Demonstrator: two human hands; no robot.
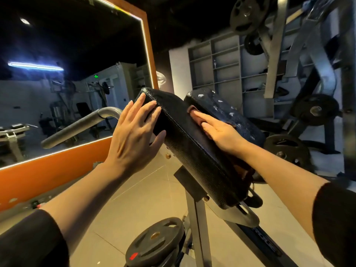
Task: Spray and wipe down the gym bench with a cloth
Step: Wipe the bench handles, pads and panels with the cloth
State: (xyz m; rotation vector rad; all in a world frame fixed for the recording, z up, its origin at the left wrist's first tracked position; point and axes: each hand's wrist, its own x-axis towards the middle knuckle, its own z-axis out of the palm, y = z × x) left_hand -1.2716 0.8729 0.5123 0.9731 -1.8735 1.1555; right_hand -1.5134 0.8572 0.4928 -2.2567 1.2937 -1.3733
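Wiping the gap between the bench (192,151) pads.
Your left hand (133,135) braces flat; right hand (219,132) presses the cloth (194,116) with straight fingers. Far pad's white flecks remain.

- Dim gym room under a black ceiling (183,18), lit mostly by warm light on a floor of pale beige tiles (123,205).
- On the left, a large mirror (63,78) in an orange frame (77,160) edged with a bright light strip — reflecting a bluish tube lamp (34,66), a small green sign (96,76) and distant machines.
- At the back, a white wall with grey open shelving (227,66), mostly bare compartments.
- To the right, a grey steel weight machine (316,60) loaded with black plates — blurred.
- Near the bottom, a black weight plate (156,241) with a red mark, resting low beside a grey metal post (198,228).
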